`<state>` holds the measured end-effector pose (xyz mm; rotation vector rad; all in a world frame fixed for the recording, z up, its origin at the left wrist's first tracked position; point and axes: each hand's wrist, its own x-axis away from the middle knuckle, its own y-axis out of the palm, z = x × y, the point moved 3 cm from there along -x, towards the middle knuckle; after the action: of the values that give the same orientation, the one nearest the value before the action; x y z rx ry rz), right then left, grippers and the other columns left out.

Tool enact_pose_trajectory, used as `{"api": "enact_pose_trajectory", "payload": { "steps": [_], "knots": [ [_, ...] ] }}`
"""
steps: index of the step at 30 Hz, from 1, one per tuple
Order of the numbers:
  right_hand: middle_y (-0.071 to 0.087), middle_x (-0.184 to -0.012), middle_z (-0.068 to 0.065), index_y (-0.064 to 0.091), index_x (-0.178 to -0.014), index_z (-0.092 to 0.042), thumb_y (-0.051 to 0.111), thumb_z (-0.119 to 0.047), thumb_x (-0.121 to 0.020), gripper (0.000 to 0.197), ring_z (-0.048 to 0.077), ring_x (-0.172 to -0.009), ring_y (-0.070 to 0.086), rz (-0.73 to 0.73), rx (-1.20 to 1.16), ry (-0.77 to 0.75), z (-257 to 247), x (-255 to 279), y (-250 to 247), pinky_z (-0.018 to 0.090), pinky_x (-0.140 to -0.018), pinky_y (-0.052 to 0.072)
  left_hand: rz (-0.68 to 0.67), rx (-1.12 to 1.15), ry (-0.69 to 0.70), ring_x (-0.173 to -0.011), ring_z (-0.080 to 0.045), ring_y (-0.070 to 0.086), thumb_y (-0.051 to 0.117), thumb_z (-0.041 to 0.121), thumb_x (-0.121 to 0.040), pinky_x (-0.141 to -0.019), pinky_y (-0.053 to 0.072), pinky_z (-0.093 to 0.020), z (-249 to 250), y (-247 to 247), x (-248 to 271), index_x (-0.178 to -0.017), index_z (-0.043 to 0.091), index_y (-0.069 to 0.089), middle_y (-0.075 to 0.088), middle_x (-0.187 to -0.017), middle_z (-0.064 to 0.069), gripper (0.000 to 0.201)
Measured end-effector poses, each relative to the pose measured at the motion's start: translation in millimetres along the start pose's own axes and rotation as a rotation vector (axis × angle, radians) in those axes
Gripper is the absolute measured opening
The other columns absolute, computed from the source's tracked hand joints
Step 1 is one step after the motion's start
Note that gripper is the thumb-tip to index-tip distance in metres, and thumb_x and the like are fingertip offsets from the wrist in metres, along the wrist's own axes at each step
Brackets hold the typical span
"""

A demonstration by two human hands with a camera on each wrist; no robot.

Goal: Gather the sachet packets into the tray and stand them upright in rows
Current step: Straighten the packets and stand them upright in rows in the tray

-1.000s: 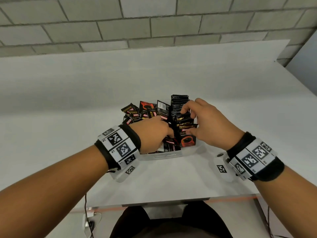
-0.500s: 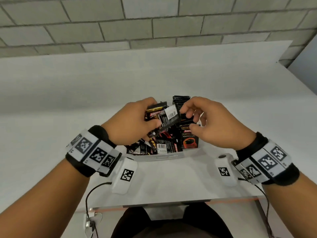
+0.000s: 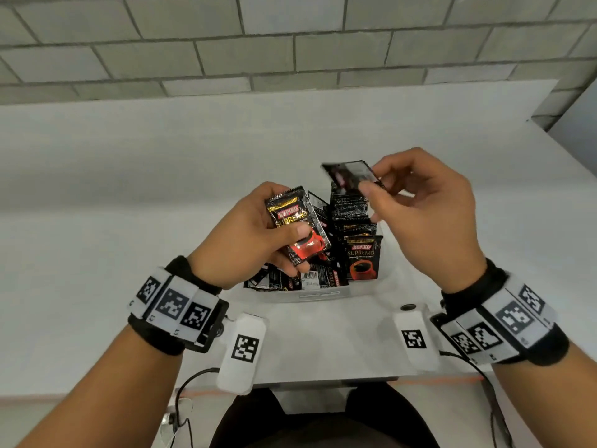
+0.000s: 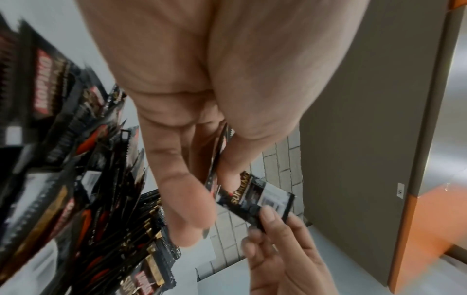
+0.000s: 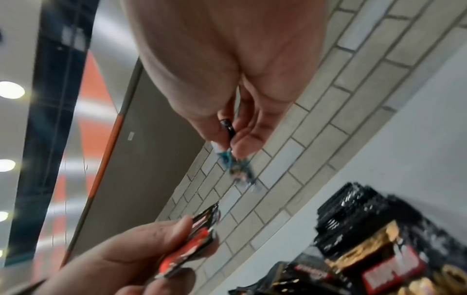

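A clear tray (image 3: pixel 310 294) sits on the white table. A row of black sachets (image 3: pixel 352 211) stands upright along its right side, with the front packet (image 3: pixel 363 257) facing me. Loose sachets (image 3: pixel 290 281) lie in its left part. My left hand (image 3: pixel 284 244) holds a black-and-red sachet (image 3: pixel 290 218) above the tray's left side, thumb on its face. My right hand (image 3: pixel 374 185) pinches another sachet (image 3: pixel 350 176), blurred, above the row's far end. The left wrist view shows my left fingers (image 4: pixel 182 199) pinching sachet edges (image 4: pixel 215 159). In the right wrist view, my right hand's sachet (image 5: pixel 227 129) is seen edge-on.
The white table (image 3: pixel 129 221) runs back to a grey brick wall (image 3: pixel 290 43). Its front edge (image 3: pixel 323 381) is close to my body. White tagged units (image 3: pixel 242 350) hang from both wrists, with cables trailing below.
Both hands rose out of the tray. The left hand lifted sachets from the loose pile, and the right hand took one from it and moved up and to the right.
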<state>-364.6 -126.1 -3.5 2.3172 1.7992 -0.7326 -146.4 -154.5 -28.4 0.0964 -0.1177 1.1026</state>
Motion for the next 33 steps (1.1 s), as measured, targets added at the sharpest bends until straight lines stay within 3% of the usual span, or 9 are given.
{"api": "enact_pose_trajectory", "payload": {
  "steps": [4,7,11,13,16,22,25,27,33],
  "knots": [
    [0.060,-0.091,0.004,0.078,-0.090,-0.014,0.072,0.009,-0.075,0.028,0.015,-0.083,0.063,-0.126,0.287,-0.314,-3,11,8,0.027,-0.077,0.054,-0.059,0.159,-0.043,-0.074,-0.046,0.072,0.068,0.002,-0.092,-0.059,0.062,-0.037,-10,6,3,-0.132,0.006,0.044,0.072,-0.104,-0.022,0.047],
    [0.059,-0.096,0.001,0.079,-0.092,-0.014,0.070,0.010,-0.073,0.033,0.012,-0.084,0.059,-0.309,0.395,-0.350,8,25,20,0.019,-0.076,0.049,-0.133,0.318,-0.071,-0.084,-0.051,0.071,0.056,-0.003,-0.084,-0.071,0.064,-0.042,-8,10,5,-0.132,0.007,0.046,0.069,-0.111,-0.027,0.050],
    [0.059,-0.100,0.000,0.077,-0.100,-0.016,0.066,0.004,-0.074,0.034,0.013,-0.083,0.061,-0.455,0.307,-0.273,12,31,19,0.022,-0.074,0.050,-0.084,0.158,-0.033,-0.073,-0.044,0.072,0.058,-0.002,-0.097,-0.059,0.062,-0.036,-14,7,3,-0.135,0.006,0.044,0.073,-0.103,-0.023,0.041],
    [0.059,-0.102,-0.002,0.073,-0.105,-0.017,0.069,-0.003,-0.079,0.030,0.015,-0.081,0.063,-0.404,0.252,-0.195,8,27,16,0.024,-0.073,0.053,-0.082,0.006,-0.017,-0.070,-0.042,0.072,0.059,-0.001,-0.098,-0.052,0.059,-0.034,-16,7,4,-0.135,0.010,0.047,0.074,-0.100,-0.019,0.040],
    [0.063,-0.109,-0.007,0.064,-0.125,-0.025,0.081,-0.015,-0.082,0.047,0.016,-0.079,0.065,-0.356,0.218,-0.010,8,18,14,0.025,-0.069,0.057,-0.128,-0.173,-0.005,-0.072,-0.043,0.073,0.068,0.006,-0.094,-0.051,0.057,-0.033,-12,11,7,-0.130,0.011,0.051,0.075,-0.101,-0.016,0.040],
    [0.071,-0.080,-0.014,0.074,-0.090,-0.030,0.085,-0.017,-0.078,0.021,0.006,-0.070,0.062,-0.286,0.333,0.113,27,3,-6,0.015,-0.068,0.048,0.056,-0.343,0.030,-0.062,-0.029,0.072,0.066,0.010,-0.096,-0.056,0.057,-0.040,-11,-2,6,-0.121,0.024,0.050,0.074,-0.100,-0.004,0.033],
    [0.068,-0.074,-0.025,0.073,-0.084,-0.031,0.086,-0.016,-0.077,0.021,0.002,-0.066,0.060,-0.395,0.501,0.171,41,0,-15,0.008,-0.065,0.043,0.091,-0.364,-0.016,-0.061,-0.030,0.072,0.065,0.010,-0.094,-0.062,0.059,-0.047,-16,-7,6,-0.119,0.024,0.047,0.075,-0.096,-0.006,0.034],
    [0.063,-0.065,-0.021,0.074,-0.084,-0.028,0.086,-0.016,-0.076,0.019,0.001,-0.064,0.056,-0.476,0.611,0.188,51,4,-15,0.009,-0.062,0.040,0.086,-0.374,-0.021,-0.065,-0.032,0.074,0.066,0.008,-0.093,-0.063,0.061,-0.048,-16,-5,7,-0.120,0.024,0.045,0.075,-0.095,-0.007,0.037],
    [0.043,-0.092,-0.015,0.062,-0.102,-0.030,0.090,-0.026,-0.070,0.043,-0.005,-0.076,0.048,-0.504,0.780,0.115,63,12,-11,0.024,-0.067,0.038,0.077,-0.532,0.009,-0.067,-0.029,0.073,0.077,0.014,-0.087,-0.066,0.063,-0.048,-13,5,5,-0.107,0.020,0.058,0.069,-0.092,0.003,0.028]
  ]
}}
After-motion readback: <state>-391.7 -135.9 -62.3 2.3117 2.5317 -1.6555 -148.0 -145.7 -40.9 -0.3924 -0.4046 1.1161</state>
